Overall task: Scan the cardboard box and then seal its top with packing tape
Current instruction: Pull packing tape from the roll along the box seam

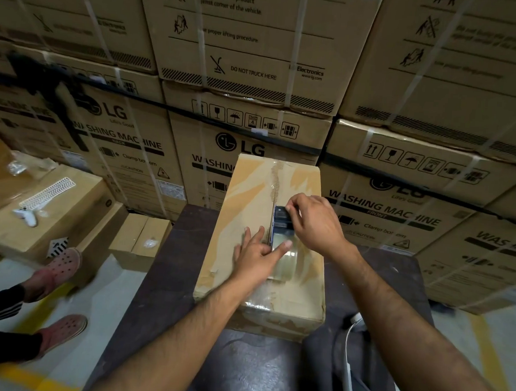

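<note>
A long cardboard box (244, 200) lies lengthwise on a dark table (179, 251), its top seam running away from me. My right hand (316, 223) grips a blue tape dispenser (280, 224) set on the seam at mid-length. Clear packing tape (288, 264) stretches from the dispenser back toward me over the near part of the seam and down the near end. My left hand (255, 253) lies flat on the box top just left of the seam, fingers spread, thumb pressing on the tape beside the dispenser. The far half of the seam shows old torn tape.
Stacked washing-machine cartons (253, 73) wall off the back and right. Smaller boxes (51, 211) stand at left on the floor. Another person's legs in pink clogs (62, 270) are at the lower left. A dark cloth with a white strap (352, 354) lies on the table's near right.
</note>
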The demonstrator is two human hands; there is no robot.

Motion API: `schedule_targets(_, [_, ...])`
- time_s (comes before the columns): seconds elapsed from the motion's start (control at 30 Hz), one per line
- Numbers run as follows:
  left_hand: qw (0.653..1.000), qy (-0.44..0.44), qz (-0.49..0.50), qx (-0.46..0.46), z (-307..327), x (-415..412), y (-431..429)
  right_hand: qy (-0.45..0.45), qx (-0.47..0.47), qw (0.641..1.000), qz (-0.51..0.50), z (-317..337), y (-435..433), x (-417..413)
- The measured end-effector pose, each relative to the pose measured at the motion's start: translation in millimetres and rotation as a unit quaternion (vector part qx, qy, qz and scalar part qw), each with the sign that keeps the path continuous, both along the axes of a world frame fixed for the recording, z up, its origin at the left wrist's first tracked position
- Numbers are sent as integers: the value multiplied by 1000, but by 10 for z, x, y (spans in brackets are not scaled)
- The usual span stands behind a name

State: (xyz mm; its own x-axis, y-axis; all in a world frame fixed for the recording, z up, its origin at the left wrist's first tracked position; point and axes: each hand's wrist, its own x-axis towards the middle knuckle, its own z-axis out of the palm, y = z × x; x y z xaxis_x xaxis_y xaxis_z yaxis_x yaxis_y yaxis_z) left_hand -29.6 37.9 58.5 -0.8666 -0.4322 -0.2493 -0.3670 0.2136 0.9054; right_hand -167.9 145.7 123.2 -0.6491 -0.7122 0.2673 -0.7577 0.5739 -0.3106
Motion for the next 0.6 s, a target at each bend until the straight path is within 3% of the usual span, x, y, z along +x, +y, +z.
schedule_targets(0.17, [995,30,34,83,-63,21,10,-5,21,1000,-6,36,-33,-46])
schedule_targets(0.6, [992,-6,-9,128,-50,82,-17,-47,35,998,-27,87,-37,-90])
